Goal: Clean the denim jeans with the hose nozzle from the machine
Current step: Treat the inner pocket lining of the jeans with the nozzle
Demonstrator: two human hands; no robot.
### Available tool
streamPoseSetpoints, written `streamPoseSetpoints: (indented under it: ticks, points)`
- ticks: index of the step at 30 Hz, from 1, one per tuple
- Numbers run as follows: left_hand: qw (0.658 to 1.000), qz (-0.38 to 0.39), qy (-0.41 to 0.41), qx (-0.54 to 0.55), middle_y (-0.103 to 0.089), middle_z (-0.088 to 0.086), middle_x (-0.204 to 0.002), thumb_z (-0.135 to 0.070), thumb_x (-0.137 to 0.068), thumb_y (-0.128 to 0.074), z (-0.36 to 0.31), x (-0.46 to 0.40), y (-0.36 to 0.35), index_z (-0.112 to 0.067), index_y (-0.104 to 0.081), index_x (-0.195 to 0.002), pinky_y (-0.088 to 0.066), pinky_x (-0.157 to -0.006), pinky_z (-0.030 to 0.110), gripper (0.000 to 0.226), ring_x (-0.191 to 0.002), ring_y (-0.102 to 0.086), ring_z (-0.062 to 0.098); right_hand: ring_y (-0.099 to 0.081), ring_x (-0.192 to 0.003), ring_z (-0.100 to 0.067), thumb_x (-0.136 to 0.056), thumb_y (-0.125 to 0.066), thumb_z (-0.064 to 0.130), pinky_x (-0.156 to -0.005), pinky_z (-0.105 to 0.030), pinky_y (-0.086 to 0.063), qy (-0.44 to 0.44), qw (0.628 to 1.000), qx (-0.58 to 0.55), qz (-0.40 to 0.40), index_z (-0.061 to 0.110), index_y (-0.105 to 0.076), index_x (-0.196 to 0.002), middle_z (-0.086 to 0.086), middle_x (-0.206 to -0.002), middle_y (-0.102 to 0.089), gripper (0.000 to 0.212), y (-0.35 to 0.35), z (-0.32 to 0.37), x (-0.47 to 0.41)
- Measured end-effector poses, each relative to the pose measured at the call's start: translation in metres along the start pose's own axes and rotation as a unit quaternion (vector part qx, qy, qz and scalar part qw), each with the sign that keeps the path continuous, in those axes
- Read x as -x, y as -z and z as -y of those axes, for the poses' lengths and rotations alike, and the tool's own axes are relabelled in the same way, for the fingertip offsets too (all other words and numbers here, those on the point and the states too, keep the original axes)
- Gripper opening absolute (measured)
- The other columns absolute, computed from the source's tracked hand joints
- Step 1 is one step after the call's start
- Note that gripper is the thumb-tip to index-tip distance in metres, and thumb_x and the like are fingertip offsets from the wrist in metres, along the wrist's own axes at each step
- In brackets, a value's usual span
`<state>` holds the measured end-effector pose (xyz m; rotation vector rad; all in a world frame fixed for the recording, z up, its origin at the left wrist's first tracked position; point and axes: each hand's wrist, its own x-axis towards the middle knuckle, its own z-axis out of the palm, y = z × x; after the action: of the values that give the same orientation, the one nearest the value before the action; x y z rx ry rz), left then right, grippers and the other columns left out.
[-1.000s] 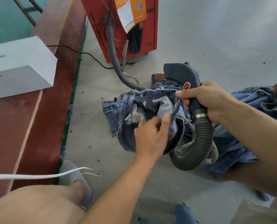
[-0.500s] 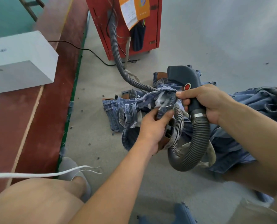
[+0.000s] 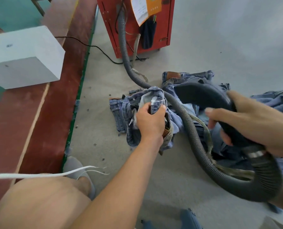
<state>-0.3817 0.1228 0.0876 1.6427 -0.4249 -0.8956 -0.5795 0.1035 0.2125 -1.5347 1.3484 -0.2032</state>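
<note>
A crumpled pair of blue denim jeans (image 3: pixel 122 113) lies on the grey floor in the middle of the view. My left hand (image 3: pixel 149 121) grips a bunched fold of the jeans with a white inner pocket showing above the fingers. My right hand (image 3: pixel 253 124) holds the dark grey hose nozzle (image 3: pixel 201 95), which points left and sits to the right of the bunched fold. A ribbed grey hose (image 3: pixel 192 131) runs from the nozzle's handle in a loop, across the jeans, back to the red machine (image 3: pixel 135 25).
More denim (image 3: pixel 274 100) lies piled at the right. A white block (image 3: pixel 25 55) sits on a red-brown platform (image 3: pixel 43 113) at the left. A black cable (image 3: pixel 94 47) runs to the machine. My bare knee (image 3: pixel 38 202) and a white cord (image 3: pixel 38 175) fill the lower left.
My right hand has pulled the nozzle away from the bunched fold, to the right and nearer the camera. My left hand has stayed gripping the jeans. The hose loop has swung lower.
</note>
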Motion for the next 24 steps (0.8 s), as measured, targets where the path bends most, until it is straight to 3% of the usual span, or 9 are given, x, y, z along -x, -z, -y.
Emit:
streamPoseSetpoints:
  ticks: [3,5,8,11,14,18,24]
  points:
    - [0.995,0.090,-0.032,-0.015,-0.077,0.002,-0.084,-0.017,-0.085,-0.079,-0.002,0.002,0.002,-0.020,-0.074,-0.087,-0.062,-0.080,0.044,0.006,-0.083,-0.073,0.026,-0.067,-0.048,-0.024,-0.094,-0.066,0.052,-0.046,-0.028,-0.053,-0.020,0.998,0.055,0.023,0.028,-0.056,-0.100,-0.011,-0.062,-0.072,0.027,-0.009,0.000,-0.002]
    - [0.990,0.137,-0.041,-0.012,-0.078,0.005,-0.089,-0.014,-0.086,-0.079,-0.003,0.004,0.005,-0.016,-0.074,-0.097,-0.062,-0.080,0.042,0.011,-0.088,-0.073,0.031,-0.065,-0.049,-0.025,-0.096,-0.068,0.047,-0.047,-0.033,-0.056,-0.033,0.999,0.016,0.024,0.022,-0.057,-0.102,-0.014,-0.062,-0.071,0.029,-0.015,0.001,-0.011]
    - [0.985,0.161,-0.058,-0.020,-0.077,0.006,-0.086,-0.008,-0.089,-0.076,-0.001,0.006,0.010,-0.012,-0.075,-0.097,-0.060,-0.072,0.029,0.009,-0.076,-0.072,0.018,-0.063,-0.053,-0.029,-0.098,-0.069,0.041,-0.048,-0.036,-0.057,-0.025,0.997,-0.065,-0.021,0.014,-0.059,-0.108,-0.019,-0.071,-0.072,0.030,-0.015,0.005,-0.025]
    - [0.980,0.194,-0.049,-0.014,-0.076,0.013,-0.093,-0.010,-0.089,-0.078,0.000,0.007,0.012,-0.012,-0.075,-0.099,-0.060,-0.076,0.033,0.011,-0.079,-0.069,0.014,-0.062,-0.051,-0.024,-0.099,-0.069,0.033,-0.045,-0.032,-0.053,-0.020,0.989,-0.139,-0.047,0.011,-0.059,-0.111,-0.010,-0.073,-0.070,0.027,-0.006,0.005,-0.029]
    - [0.972,0.232,-0.045,-0.017,-0.079,0.003,-0.098,-0.013,-0.089,-0.078,-0.003,0.004,0.014,-0.018,-0.076,-0.110,-0.062,-0.084,0.032,0.022,-0.092,-0.075,0.016,-0.064,-0.048,-0.023,-0.097,-0.070,0.038,-0.044,-0.032,-0.053,-0.001,0.998,-0.058,-0.007,0.021,-0.062,-0.097,-0.006,-0.067,-0.071,0.019,0.003,0.002,-0.014]
    - [0.959,0.256,-0.089,-0.086,-0.077,-0.005,-0.109,-0.019,-0.087,-0.078,-0.001,0.005,0.012,-0.026,-0.074,-0.118,-0.057,-0.097,0.036,0.032,-0.105,-0.072,0.013,-0.067,-0.045,-0.020,-0.096,-0.058,0.055,-0.041,-0.027,-0.051,0.024,0.981,0.192,0.012,0.032,-0.052,-0.090,0.000,-0.056,-0.071,0.024,-0.007,0.006,-0.006]
    - [0.932,0.248,-0.181,-0.191,-0.065,-0.002,-0.110,-0.017,-0.093,-0.072,0.002,0.005,0.011,-0.014,-0.072,-0.111,-0.051,-0.095,0.027,0.018,-0.102,-0.064,0.010,-0.064,-0.041,-0.025,-0.098,-0.064,0.046,-0.038,-0.032,-0.052,-0.005,0.992,0.102,-0.071,0.020,-0.053,-0.096,-0.003,-0.051,-0.067,0.029,0.001,0.008,-0.017]
